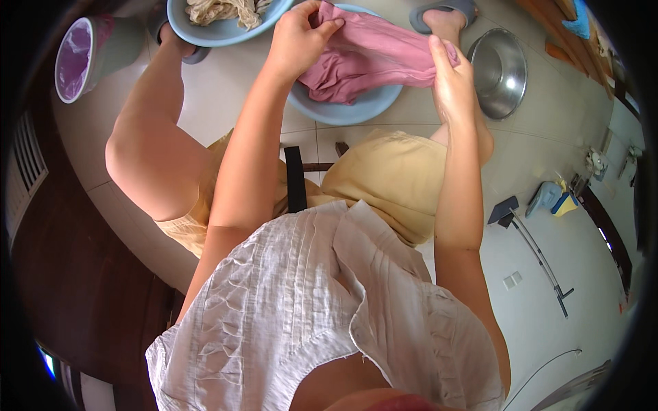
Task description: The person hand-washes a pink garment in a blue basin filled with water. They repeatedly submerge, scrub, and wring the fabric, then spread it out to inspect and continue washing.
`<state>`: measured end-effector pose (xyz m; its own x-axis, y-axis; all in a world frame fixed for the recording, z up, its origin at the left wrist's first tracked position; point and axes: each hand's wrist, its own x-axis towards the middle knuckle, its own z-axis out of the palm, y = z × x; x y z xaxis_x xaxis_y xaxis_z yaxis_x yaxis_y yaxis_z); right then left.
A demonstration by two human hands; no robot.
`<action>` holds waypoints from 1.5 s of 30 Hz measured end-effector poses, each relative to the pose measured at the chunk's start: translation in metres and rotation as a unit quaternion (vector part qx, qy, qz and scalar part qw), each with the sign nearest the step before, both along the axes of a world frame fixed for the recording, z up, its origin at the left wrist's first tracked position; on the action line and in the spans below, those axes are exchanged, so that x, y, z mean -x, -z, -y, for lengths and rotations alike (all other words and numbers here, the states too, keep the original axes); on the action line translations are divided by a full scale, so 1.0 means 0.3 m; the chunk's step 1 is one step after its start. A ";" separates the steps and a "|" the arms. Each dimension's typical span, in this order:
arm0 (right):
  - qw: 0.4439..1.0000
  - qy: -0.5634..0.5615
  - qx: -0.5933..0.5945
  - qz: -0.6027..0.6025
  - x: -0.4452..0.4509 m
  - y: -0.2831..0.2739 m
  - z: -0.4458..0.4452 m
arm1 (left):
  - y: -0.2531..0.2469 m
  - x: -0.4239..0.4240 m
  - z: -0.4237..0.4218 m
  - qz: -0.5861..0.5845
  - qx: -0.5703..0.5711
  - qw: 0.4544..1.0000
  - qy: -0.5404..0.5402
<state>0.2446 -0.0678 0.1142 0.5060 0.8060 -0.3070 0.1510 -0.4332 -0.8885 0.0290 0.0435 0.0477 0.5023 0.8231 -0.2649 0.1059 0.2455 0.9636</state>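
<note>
A piece of wet-looking pink cloth is stretched between my two hands. My left hand pinches its upper left part between thumb and fingers. At the other end, my right hand grips a bunched edge with the thumb on top. Part of the cloth hangs in folds over a light blue plastic basin on the floor between my feet. The cloth hides most of the basin's inside, so I cannot tell whether water is in it.
A second light blue basin with crumpled beige cloth stands at the upper left. Beyond it is a lined waste bin. A stainless steel basin rests by my right foot. Cleaning tools, including a long-handled one, are at the right.
</note>
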 end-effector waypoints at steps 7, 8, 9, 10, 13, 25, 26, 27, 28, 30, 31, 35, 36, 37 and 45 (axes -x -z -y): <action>0.991 0.043 -0.097 -0.079 0.012 -0.158 -0.022 | -0.117 -0.026 -0.010 0.063 -0.051 0.982 -0.168; 0.993 0.045 -0.099 -0.045 0.021 -0.174 -0.024 | -0.133 -0.026 -0.005 -0.005 -0.147 0.970 -0.193; 0.994 0.047 -0.099 -0.011 0.034 -0.186 -0.020 | -0.159 -0.029 0.010 -0.074 -0.239 0.944 -0.216; 0.991 0.018 -0.122 0.049 0.061 -0.193 -0.017 | -0.176 -0.040 0.021 -0.142 -0.327 0.904 -0.236; 0.958 -0.085 -0.206 0.180 0.237 -0.185 -0.017 | -0.068 -0.074 0.062 -0.007 -0.062 0.967 -0.245; 0.985 -0.133 -0.056 0.094 0.301 0.021 0.117 | -0.008 -0.044 0.253 0.045 -0.039 0.998 0.000; 0.982 -0.171 -0.002 0.084 0.276 0.015 0.110 | 0.002 -0.050 0.249 0.067 -0.014 0.998 -0.010; 0.969 -0.218 -0.027 0.116 0.273 0.028 0.109 | 0.012 -0.055 0.251 0.084 0.008 0.996 -0.015; 0.952 -0.265 -0.052 0.146 0.275 0.056 0.105 | 0.025 -0.058 0.254 0.097 0.031 0.995 -0.020; 0.919 -0.362 -0.052 0.151 0.305 0.122 0.121 | 0.046 -0.053 0.266 0.125 0.080 0.988 -0.033; 0.924 -0.371 0.015 0.090 0.350 0.155 0.141 | 0.054 -0.047 0.269 0.144 0.100 0.984 -0.040; 0.926 -0.363 -0.069 0.073 0.342 0.213 0.084 | 0.091 -0.029 0.267 0.202 0.206 0.955 -0.065; 0.949 -0.310 -0.035 0.049 0.296 0.198 0.044 | 0.103 -0.035 0.262 0.215 0.228 0.947 -0.071; 0.966 -0.257 -0.009 0.025 0.241 0.191 -0.005 | 0.111 -0.036 0.260 0.225 0.243 0.940 -0.080; 0.907 -0.152 0.042 0.389 -0.319 0.434 -0.442 | 0.238 0.006 0.177 0.405 0.513 0.749 -0.110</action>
